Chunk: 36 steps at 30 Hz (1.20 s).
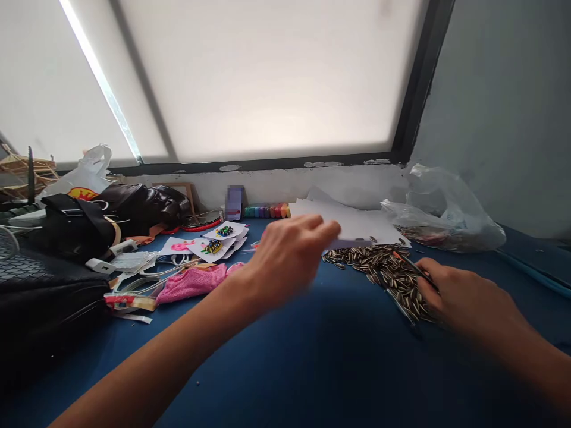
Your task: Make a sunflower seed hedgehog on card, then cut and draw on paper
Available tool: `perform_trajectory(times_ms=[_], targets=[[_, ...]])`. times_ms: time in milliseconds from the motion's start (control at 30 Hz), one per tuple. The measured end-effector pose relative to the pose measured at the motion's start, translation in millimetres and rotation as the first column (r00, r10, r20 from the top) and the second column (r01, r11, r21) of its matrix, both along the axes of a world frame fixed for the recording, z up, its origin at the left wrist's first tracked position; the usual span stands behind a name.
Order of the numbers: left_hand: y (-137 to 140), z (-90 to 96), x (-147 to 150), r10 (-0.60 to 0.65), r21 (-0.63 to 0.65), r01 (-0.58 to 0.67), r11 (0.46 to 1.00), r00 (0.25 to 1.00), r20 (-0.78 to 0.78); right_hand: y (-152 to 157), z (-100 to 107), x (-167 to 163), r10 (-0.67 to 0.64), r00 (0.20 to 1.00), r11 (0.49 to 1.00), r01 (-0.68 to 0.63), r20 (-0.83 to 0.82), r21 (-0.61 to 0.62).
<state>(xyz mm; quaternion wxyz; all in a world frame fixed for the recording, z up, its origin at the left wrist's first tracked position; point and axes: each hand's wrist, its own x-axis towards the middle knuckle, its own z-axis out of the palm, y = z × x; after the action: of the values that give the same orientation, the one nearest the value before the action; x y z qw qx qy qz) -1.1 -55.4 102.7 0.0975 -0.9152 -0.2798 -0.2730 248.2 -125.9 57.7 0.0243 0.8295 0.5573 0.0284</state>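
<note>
My left hand (289, 255) is raised over the middle of the blue table, fingers curled and slightly blurred. Whatever lies inside them is hidden. On the right, my right hand (468, 294) grips a slim dark pen-like stick (413, 264) with an orange tip, held over a pile of striped sunflower seeds (392, 270). A second thin dark pen-like stick (398, 305) lies at the near side of the pile. Behind the seeds are white paper sheets (357, 224), with a few seeds on their near edge.
A clear plastic bag (450, 208) with seeds stands at the back right. Colourful small blocks (267, 210) and a phone (234, 202) are by the wall. Leftward lie decorated white cards (214, 246), a pink cloth (191, 283), cables and black bags (44, 297).
</note>
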Motion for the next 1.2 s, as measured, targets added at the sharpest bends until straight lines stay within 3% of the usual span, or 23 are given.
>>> perform_trajectory(times_ms=[67,133,233,300,333,400,467,600,667,767,900,1200], targets=[[-4.7,-6.1,3.0,-0.200,-0.115,0.178,0.977,0.955,-0.218,-0.1,-4.1,0.9,0.038,0.999,0.998,-0.036,-0.034,0.057],[-1.6,-11.3,3.4,-0.300,-0.259,0.229,0.938,0.911,-0.283,0.7,-9.3,3.1,0.088,0.993,0.988,-0.077,-0.076,0.134],[13.2,-6.7,-1.4,-0.169,-0.280,0.121,0.952,0.973,-0.155,3.7,-17.1,4.5,0.221,0.958,0.943,-0.161,-0.184,0.292],[26.3,3.6,-6.0,-0.088,-0.295,0.063,0.953,0.994,-0.070,5.6,-21.7,0.8,0.321,0.876,0.915,-0.189,-0.359,0.355],[33.5,8.6,-7.9,-0.058,-0.300,0.045,0.953,0.998,-0.035,6.1,-23.9,-2.8,0.334,0.815,0.924,-0.183,-0.473,0.337],[49.8,12.9,-10.0,-0.011,-0.309,0.001,0.951,0.999,-0.030,6.3,-28.3,-11.9,0.252,0.686,0.968,-0.173,-0.683,0.184],[68.1,5.1,-9.2,0.031,-0.301,-0.045,0.953,0.998,-0.049,6.1,-32.3,-20.0,0.133,0.636,0.982,-0.190,-0.760,0.013],[101.8,-39.1,-3.6,0.076,-0.355,-0.141,0.924,0.978,-0.192,8.8,-35.7,-21.4,0.181,0.848,0.978,-0.210,-0.498,-0.003],[111.5,-60.5,-1.4,0.053,-0.373,-0.136,0.918,0.973,-0.224,11.5,-35.3,-15.7,0.199,0.908,0.978,-0.209,-0.368,0.012],[116.3,-77.6,0.6,0.045,-0.369,-0.125,0.921,0.975,-0.218,14.5,-35.2,-8.0,0.201,0.921,0.978,-0.211,-0.334,0.007],[106.9,-83.2,4.1,0.037,-0.335,-0.106,0.936,0.978,-0.205,17.9,-37.4,-6.2,0.229,0.930,0.971,-0.239,-0.287,-0.001],[56.8,-108.5,-3.3,-0.154,-0.530,-0.068,0.845,0.918,-0.364,24.2,-35.3,-15.4,0.258,0.943,0.965,-0.261,-0.208,0.016]])
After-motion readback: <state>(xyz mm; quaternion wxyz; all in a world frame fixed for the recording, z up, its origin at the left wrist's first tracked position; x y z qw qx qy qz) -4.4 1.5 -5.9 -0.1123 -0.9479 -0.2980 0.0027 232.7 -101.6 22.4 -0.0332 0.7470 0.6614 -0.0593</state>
